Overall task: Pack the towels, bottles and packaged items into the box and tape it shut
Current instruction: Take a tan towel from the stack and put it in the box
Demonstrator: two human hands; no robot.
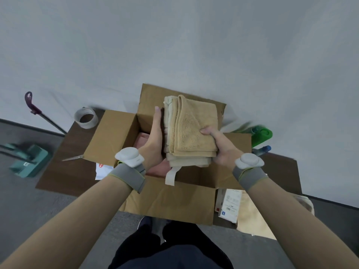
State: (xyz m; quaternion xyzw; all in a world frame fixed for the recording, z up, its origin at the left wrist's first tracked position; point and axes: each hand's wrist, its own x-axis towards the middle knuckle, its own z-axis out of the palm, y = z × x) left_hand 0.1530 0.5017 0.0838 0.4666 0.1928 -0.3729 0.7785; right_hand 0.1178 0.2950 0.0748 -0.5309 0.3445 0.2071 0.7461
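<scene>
Tan terry towels (pixel 191 131), folded in a stack, were held above the open cardboard box (pixel 116 136). The left hand (pixel 155 136) lay flat against the stack's left edge, fingers straight. The right hand (pixel 219 144) kept a narrow grip, thumb on top, pinching the near right corner. Two risks were judged likely: with one side merely pressed, the lower layers could slide out and unfold, and the dangling cream strip (pixel 172 176) could catch on the near flap. Pink fabric (pixel 143 139), probably a towel, lay inside the box. The dark brown table (pixel 64 162) carried, from the left, scissors (pixel 72 157), a tape roll (pixel 86 117), the box, a green bottle (pixel 261 135) and a blue-capped bottle (pixel 262 150). Grey floor (pixel 23 200) and a pale wall (pixel 174 45) surrounded it.
</scene>
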